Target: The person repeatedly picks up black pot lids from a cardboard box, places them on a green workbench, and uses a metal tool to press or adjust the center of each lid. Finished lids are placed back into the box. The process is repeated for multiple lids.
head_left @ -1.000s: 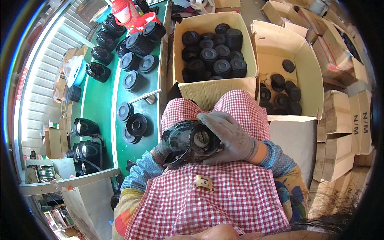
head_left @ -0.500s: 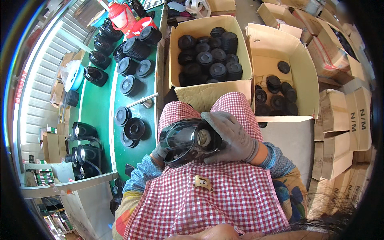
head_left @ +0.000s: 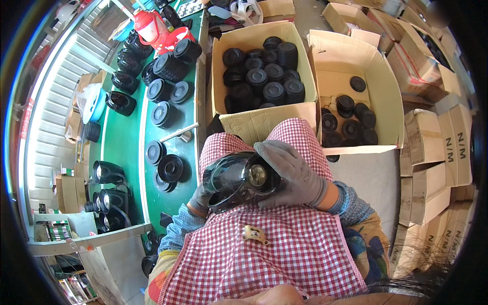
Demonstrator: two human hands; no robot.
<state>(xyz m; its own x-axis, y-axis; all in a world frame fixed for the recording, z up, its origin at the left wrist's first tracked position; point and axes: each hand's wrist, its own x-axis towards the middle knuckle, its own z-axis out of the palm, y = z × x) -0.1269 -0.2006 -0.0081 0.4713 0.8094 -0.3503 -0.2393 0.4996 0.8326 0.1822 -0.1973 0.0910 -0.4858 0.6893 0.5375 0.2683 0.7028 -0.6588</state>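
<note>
Above my lap lies a glossy black hollow housing (head_left: 223,178), tilted on its side between my two gloved hands. Its round open end faces right, and a shiny metallic round part (head_left: 257,175) shows inside. My right hand (head_left: 297,175), in a grey glove, is closed around the rim of that end, fingers over the top and thumb underneath. On the other side my left hand (head_left: 199,198) supports the housing from the left; most of its fingers are hidden behind it.
A green workbench (head_left: 133,147) on the left carries stacked black round discs (head_left: 161,114), similar black housings (head_left: 121,103), a metal-handled tool (head_left: 180,133) and a red-and-white container (head_left: 148,26). Two cardboard boxes (head_left: 267,118) (head_left: 363,148) hold more discs. Flattened cartons (head_left: 432,137) stand right.
The housing has turned slightly in my hands, so the metallic part inside shows more squarely. Both hands keep their hold; the whole view has shifted a little.
</note>
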